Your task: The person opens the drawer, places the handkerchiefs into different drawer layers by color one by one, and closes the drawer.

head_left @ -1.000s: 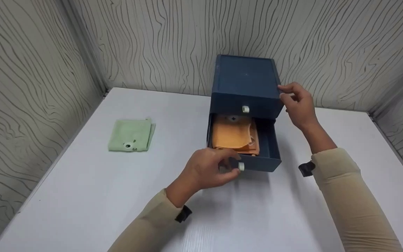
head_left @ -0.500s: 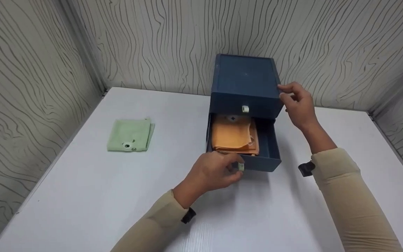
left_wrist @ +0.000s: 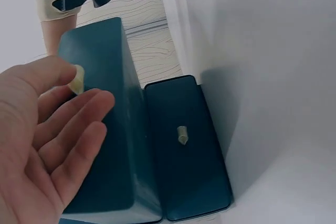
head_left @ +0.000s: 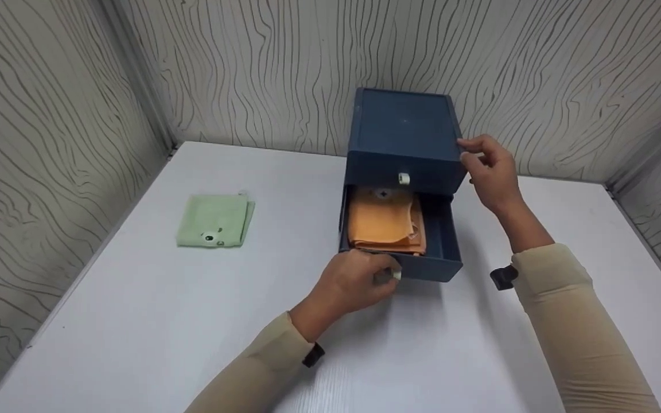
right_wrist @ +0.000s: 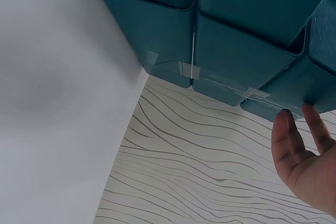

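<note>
A dark blue stacked drawer cabinet (head_left: 405, 123) stands near the back wall. Its middle drawer (head_left: 431, 268) is pulled out, holding folded orange cloths (head_left: 379, 221) with bare drawer floor to their right. My left hand (head_left: 353, 281) pinches this drawer's small pale knob (left_wrist: 77, 80) between thumb and index finger; the other fingers are loosely bent in the left wrist view. At the cabinet's upper right edge, the fingertips of my right hand (head_left: 492, 172) rest against its side, fingers mostly extended in the right wrist view. Above and below, the drawers are closed.
A folded green cloth (head_left: 213, 221) with a small printed face lies on the white table (head_left: 152, 321), left of the cabinet. Wood-grain-patterned walls (head_left: 250, 74) enclose the table at the back and sides. Clear tape (right_wrist: 191, 71) runs across the cabinet's stacked boxes.
My left hand has shifted slightly right, and its thumb and index finger have closed around the knob. The drawer stays pulled out; my right hand keeps its place.
</note>
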`<action>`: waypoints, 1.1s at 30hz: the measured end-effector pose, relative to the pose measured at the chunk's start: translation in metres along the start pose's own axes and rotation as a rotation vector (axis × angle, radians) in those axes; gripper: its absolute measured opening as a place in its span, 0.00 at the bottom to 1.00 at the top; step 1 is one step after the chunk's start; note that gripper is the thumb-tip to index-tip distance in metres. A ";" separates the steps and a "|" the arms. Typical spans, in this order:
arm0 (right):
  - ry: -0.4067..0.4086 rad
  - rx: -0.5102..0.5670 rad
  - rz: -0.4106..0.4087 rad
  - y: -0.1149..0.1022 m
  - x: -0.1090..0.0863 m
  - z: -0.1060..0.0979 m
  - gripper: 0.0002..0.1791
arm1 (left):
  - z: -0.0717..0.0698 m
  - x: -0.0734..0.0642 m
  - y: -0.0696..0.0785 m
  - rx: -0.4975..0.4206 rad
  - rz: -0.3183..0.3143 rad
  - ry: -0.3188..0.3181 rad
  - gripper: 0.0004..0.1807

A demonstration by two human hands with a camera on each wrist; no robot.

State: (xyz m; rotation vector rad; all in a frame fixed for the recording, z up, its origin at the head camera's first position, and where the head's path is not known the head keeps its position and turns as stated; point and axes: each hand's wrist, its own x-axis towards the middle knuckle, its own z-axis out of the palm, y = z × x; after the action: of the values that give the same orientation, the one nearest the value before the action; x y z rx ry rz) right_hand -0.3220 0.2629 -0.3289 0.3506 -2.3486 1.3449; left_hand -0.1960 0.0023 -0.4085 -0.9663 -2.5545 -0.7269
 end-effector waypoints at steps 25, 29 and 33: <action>0.000 -0.019 -0.016 0.003 -0.002 0.000 0.14 | 0.009 0.005 -0.004 -0.130 -0.081 0.060 0.06; 0.002 -0.020 -0.021 0.002 -0.002 0.000 0.15 | 0.010 0.010 -0.003 -0.156 -0.121 0.062 0.07; 0.006 -0.017 -0.017 0.002 -0.002 0.000 0.15 | 0.011 0.014 -0.004 -0.180 -0.158 0.070 0.07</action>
State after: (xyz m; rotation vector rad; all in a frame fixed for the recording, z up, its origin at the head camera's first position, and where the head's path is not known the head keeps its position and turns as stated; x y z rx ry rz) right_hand -0.3211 0.2640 -0.3312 0.3606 -2.3458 1.3157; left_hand -0.2105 0.0130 -0.4123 -0.7817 -2.5593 -1.0310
